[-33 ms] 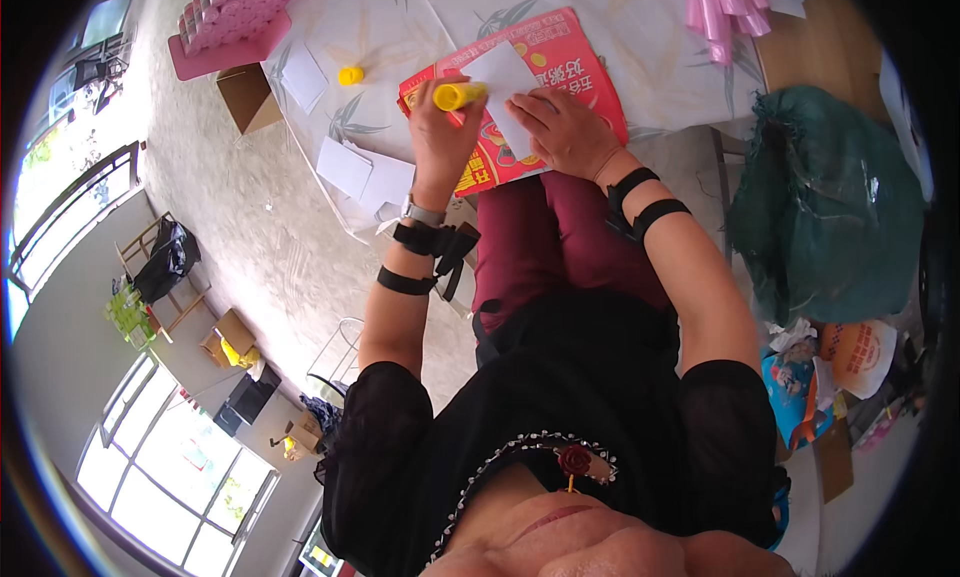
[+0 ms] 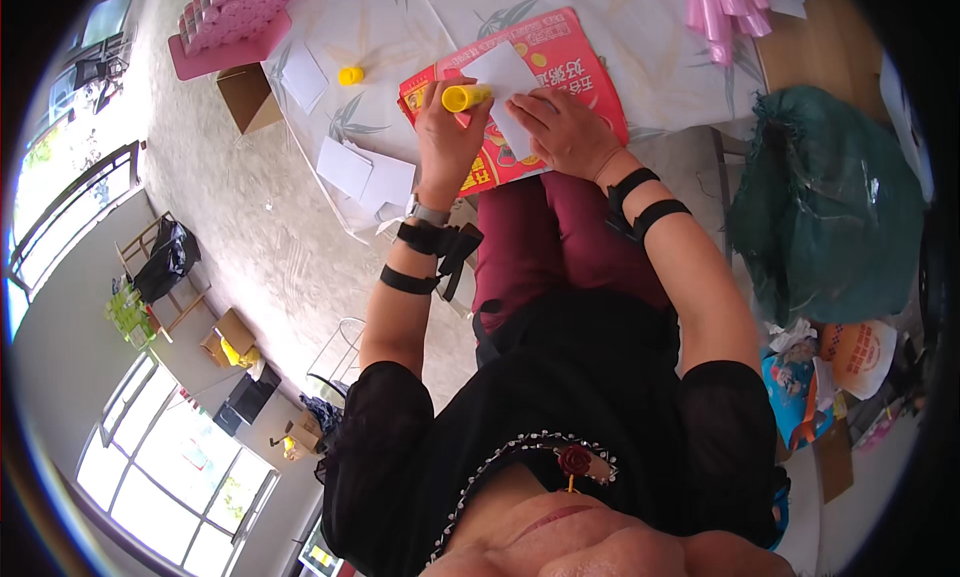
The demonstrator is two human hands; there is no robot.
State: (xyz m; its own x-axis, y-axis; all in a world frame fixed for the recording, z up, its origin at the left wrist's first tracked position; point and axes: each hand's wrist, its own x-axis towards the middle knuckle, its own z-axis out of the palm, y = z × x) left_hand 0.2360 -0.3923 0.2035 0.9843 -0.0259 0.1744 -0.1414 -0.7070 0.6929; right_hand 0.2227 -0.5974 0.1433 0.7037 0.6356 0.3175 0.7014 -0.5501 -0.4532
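Note:
A yellow glue stick is held in my left hand, its round end tilted up toward me and its other end at a white sheet of paper. That sheet lies on a red printed cardboard piece at the table's near edge. The fingers of my right hand are stretched out and rest on the paper's right side, holding nothing. A small yellow cap stands apart on the tablecloth, left of the cardboard.
Loose white papers lie at the table's left edge. Pink rolled pieces fill a pink box at the far left. Pink glossy strips hang together at the far right. A big dark green sack stands to my right.
My left hand has shifted slightly to the right with the glue stick over the paper. My right hand stays in the same place.

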